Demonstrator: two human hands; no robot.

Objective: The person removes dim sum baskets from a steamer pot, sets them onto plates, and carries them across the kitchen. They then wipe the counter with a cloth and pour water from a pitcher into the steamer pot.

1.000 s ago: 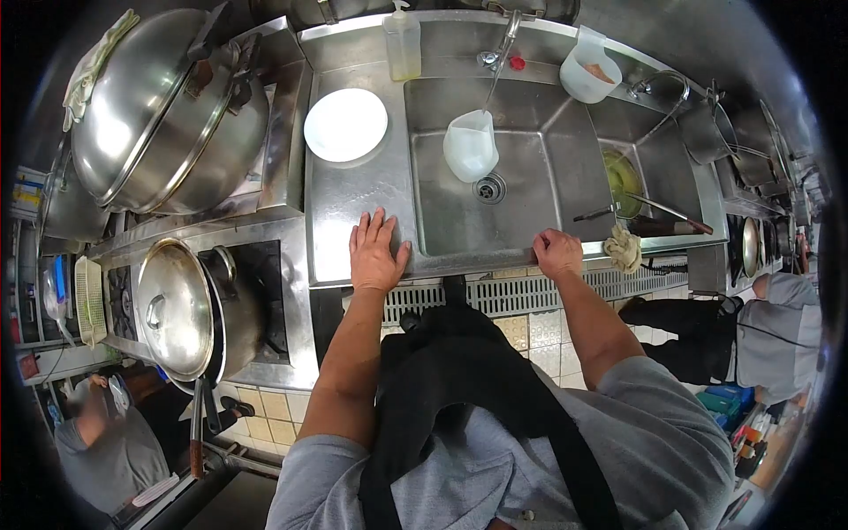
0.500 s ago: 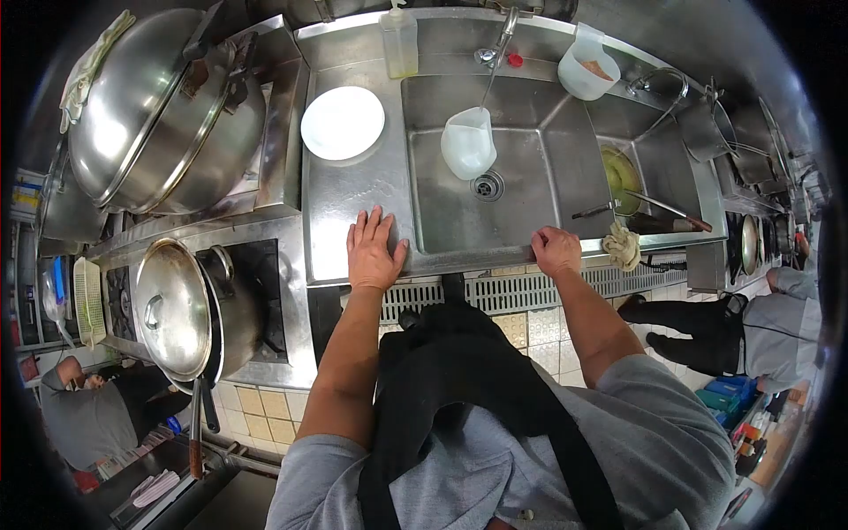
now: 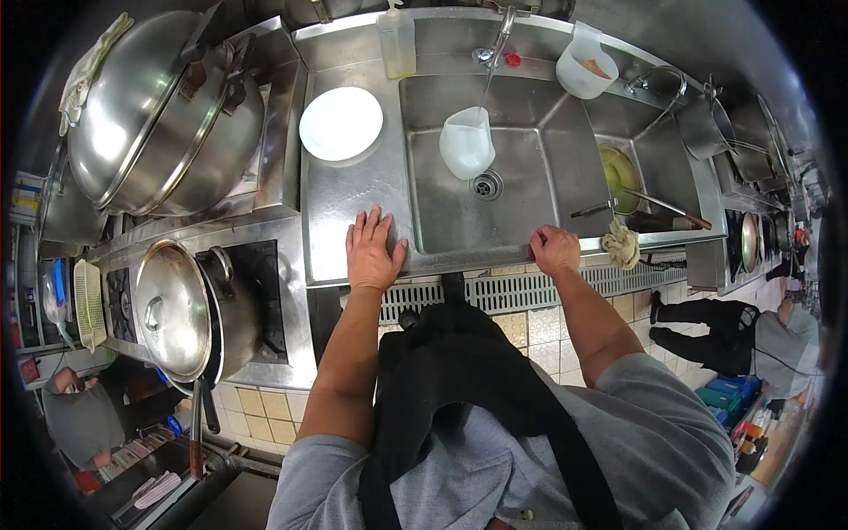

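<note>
My left hand [image 3: 374,252] rests palm down, fingers spread, on the steel counter [image 3: 340,212] left of the sink. On the sink's front rim lies my right hand [image 3: 556,250], its fingers curled in; whether anything is in them is hidden. A white plastic jug [image 3: 466,146] stands in the large basin [image 3: 521,216] beside the drain [image 3: 486,185], under a tap [image 3: 502,40] with a thin stream of water running into it. A white plate [image 3: 341,124] is on the counter beyond my left hand. Right of my right hand, a crumpled cloth [image 3: 621,245] hangs on the rim.
Large steel woks [image 3: 168,115] and a lidded pot [image 3: 172,309] stand on the left. A soap bottle [image 3: 397,44] and a second jug [image 3: 585,71] are at the back. The right basin holds a green bowl [image 3: 618,177]. One person [image 3: 782,344] is at right, another [image 3: 84,424] at left.
The person at right has moved farther right, away from me. At left, the other person's arm has lowered towards the counter. Both my hands have stayed in place.
</note>
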